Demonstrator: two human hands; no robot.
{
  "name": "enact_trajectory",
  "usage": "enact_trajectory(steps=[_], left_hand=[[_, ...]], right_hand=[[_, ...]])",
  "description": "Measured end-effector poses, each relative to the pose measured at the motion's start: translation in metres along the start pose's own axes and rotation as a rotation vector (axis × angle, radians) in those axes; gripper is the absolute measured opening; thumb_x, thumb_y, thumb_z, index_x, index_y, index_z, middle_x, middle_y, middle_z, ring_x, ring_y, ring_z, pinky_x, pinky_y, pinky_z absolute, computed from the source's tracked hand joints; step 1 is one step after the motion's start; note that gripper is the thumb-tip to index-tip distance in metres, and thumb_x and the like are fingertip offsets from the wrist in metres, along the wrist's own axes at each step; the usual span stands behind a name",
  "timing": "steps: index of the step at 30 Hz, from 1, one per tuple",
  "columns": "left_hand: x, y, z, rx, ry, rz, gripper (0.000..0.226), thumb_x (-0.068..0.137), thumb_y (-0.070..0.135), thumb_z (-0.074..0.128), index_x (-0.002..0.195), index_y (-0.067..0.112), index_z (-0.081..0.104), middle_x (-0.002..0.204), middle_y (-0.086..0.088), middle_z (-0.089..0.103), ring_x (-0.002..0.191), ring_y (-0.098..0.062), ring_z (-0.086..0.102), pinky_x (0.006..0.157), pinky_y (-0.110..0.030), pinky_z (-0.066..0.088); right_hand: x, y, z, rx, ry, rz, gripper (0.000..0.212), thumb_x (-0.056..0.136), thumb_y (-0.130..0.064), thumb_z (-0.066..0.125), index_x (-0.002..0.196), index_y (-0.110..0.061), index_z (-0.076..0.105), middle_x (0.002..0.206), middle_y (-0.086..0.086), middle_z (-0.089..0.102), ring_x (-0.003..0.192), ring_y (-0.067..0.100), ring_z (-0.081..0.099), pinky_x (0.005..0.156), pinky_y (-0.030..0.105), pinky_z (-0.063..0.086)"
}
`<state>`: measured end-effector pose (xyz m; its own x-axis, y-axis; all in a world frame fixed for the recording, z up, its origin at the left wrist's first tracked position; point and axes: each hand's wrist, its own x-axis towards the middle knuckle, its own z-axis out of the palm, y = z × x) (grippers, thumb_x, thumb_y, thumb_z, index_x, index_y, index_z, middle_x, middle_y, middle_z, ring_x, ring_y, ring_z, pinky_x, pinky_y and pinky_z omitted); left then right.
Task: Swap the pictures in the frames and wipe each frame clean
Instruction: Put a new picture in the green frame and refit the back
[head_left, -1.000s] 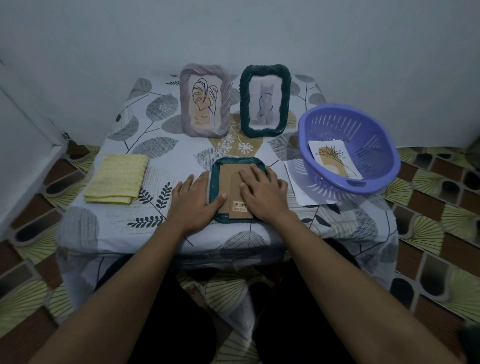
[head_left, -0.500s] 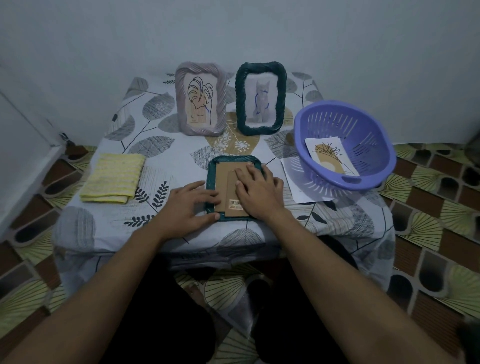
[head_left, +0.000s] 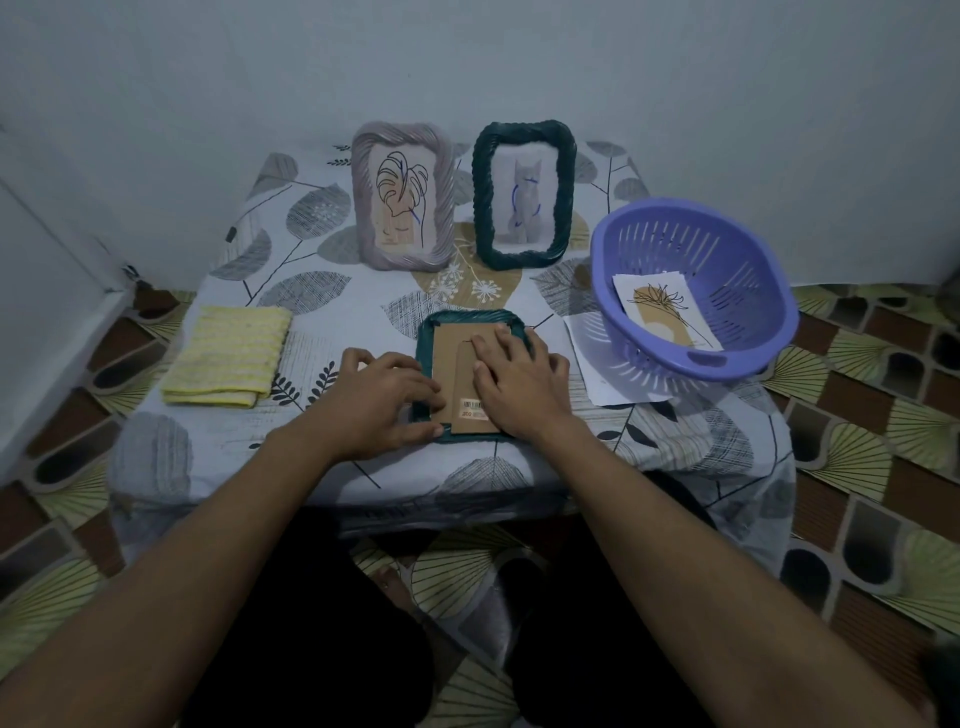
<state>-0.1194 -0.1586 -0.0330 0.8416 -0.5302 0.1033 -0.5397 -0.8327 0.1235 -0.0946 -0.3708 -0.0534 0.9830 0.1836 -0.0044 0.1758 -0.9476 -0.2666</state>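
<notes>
Frame (head_left: 450, 353) face-down: left hand (head_left: 382, 397) around edge, right hand (head_left: 522, 387) flat atop.

The lying frame (head_left: 470, 318) is face down, so its front and any picture in it are hidden against the tablecloth (head_left: 322, 322). The left hand (head_left: 382, 395) covers its left rim; whether those bent fingers grip or only rest there cannot be told. The right hand (head_left: 522, 387) hides the right side of the backing (head_left: 449, 358) and part of the label (head_left: 470, 406), whose print is too small to read. The basket (head_left: 691, 358) covers much of a sheet (head_left: 597, 364). The cat picture (head_left: 525, 208) is dim and blurred. Both arms (head_left: 208, 545) run off the bottom edge.
</notes>
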Motion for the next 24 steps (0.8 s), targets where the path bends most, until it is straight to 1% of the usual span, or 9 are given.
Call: enact_trajectory(steps=[2, 5, 9, 11, 14, 17, 20, 22, 24], left_hand=[[-0.003, -0.001, 0.007, 0.001, 0.075, 0.059, 0.055, 0.079, 0.069, 0.041, 0.102, 0.033, 0.074, 0.115, 0.017, 0.070, 0.115, -0.015, 0.057, 0.089, -0.042, 0.024], [-0.006, 0.000, 0.014, 0.009, 0.149, 0.081, 0.045, 0.082, 0.062, 0.045, 0.093, 0.030, 0.074, 0.106, 0.015, 0.072, 0.105, -0.016, 0.060, 0.084, -0.040, 0.024], [-0.006, 0.003, 0.020, -0.061, 0.214, 0.018, 0.039, 0.083, 0.059, 0.050, 0.087, 0.030, 0.075, 0.100, 0.016, 0.073, 0.098, -0.017, 0.059, 0.082, -0.042, 0.025], [-0.007, 0.004, 0.026, -0.120, 0.251, -0.030, 0.037, 0.081, 0.059, 0.052, 0.086, 0.031, 0.076, 0.098, 0.016, 0.074, 0.096, -0.019, 0.059, 0.079, -0.041, 0.022], [-0.007, 0.007, 0.029, -0.247, 0.276, -0.159, 0.032, 0.077, 0.064, 0.053, 0.080, 0.039, 0.072, 0.100, 0.025, 0.069, 0.098, -0.013, 0.051, 0.079, -0.040, 0.022], [-0.007, 0.010, 0.030, -0.347, 0.258, -0.266, 0.027, 0.074, 0.070, 0.049, 0.080, 0.050, 0.065, 0.099, 0.034, 0.061, 0.100, -0.007, 0.044, 0.083, -0.045, 0.030], [-0.008, 0.011, 0.032, -0.423, 0.233, -0.330, 0.021, 0.071, 0.072, 0.049, 0.078, 0.056, 0.062, 0.100, 0.034, 0.062, 0.103, -0.007, 0.043, 0.090, -0.055, 0.035], [-0.008, 0.010, 0.033, -0.468, 0.229, -0.363, 0.020, 0.069, 0.075, 0.050, 0.079, 0.061, 0.061, 0.103, 0.036, 0.061, 0.105, -0.009, 0.043, 0.094, -0.057, 0.036], [-0.007, 0.008, 0.036, -0.529, 0.249, -0.393, 0.023, 0.071, 0.076, 0.052, 0.085, 0.064, 0.064, 0.105, 0.037, 0.062, 0.109, -0.010, 0.047, 0.098, -0.057, 0.038]], right_hand=[[0.000, 0.000, 0.000, 0.001, 0.001, -0.001, 0.050, 0.104, -0.045, 0.024, 0.153, -0.038, 0.026, 0.165, -0.003, 0.017, 0.151, 0.027, 0.008, 0.113, 0.050, 0.015], [0.000, 0.000, 0.000, 0.006, 0.007, 0.001, 0.050, 0.103, -0.045, 0.025, 0.154, -0.038, 0.025, 0.165, -0.003, 0.018, 0.151, 0.026, 0.009, 0.113, 0.049, 0.015], [0.000, 0.000, 0.000, 0.007, 0.004, 0.000, 0.051, 0.103, -0.045, 0.025, 0.154, -0.039, 0.025, 0.165, -0.003, 0.018, 0.151, 0.026, 0.008, 0.113, 0.050, 0.015], [0.001, 0.000, 0.000, 0.009, 0.002, 0.002, 0.050, 0.103, -0.045, 0.025, 0.153, -0.039, 0.025, 0.165, -0.003, 0.018, 0.151, 0.026, 0.008, 0.113, 0.050, 0.015], [0.001, 0.000, 0.001, 0.011, 0.002, 0.003, 0.050, 0.103, -0.045, 0.025, 0.153, -0.039, 0.025, 0.165, -0.003, 0.019, 0.151, 0.026, 0.008, 0.113, 0.049, 0.015], [0.001, 0.001, 0.002, 0.002, 0.005, 0.004, 0.050, 0.103, -0.045, 0.025, 0.153, -0.039, 0.025, 0.165, -0.003, 0.019, 0.151, 0.026, 0.009, 0.112, 0.049, 0.015], [0.001, 0.000, 0.001, 0.004, 0.005, 0.004, 0.050, 0.103, -0.045, 0.025, 0.153, -0.039, 0.025, 0.165, -0.003, 0.019, 0.151, 0.026, 0.009, 0.113, 0.049, 0.015], [0.000, 0.000, 0.001, 0.005, 0.003, 0.005, 0.051, 0.103, -0.045, 0.025, 0.153, -0.039, 0.025, 0.165, -0.003, 0.018, 0.151, 0.026, 0.008, 0.113, 0.049, 0.015], [0.001, 0.000, 0.001, 0.005, -0.001, 0.005, 0.051, 0.103, -0.046, 0.024, 0.153, -0.039, 0.024, 0.165, -0.003, 0.018, 0.151, 0.027, 0.008, 0.113, 0.049, 0.015]])
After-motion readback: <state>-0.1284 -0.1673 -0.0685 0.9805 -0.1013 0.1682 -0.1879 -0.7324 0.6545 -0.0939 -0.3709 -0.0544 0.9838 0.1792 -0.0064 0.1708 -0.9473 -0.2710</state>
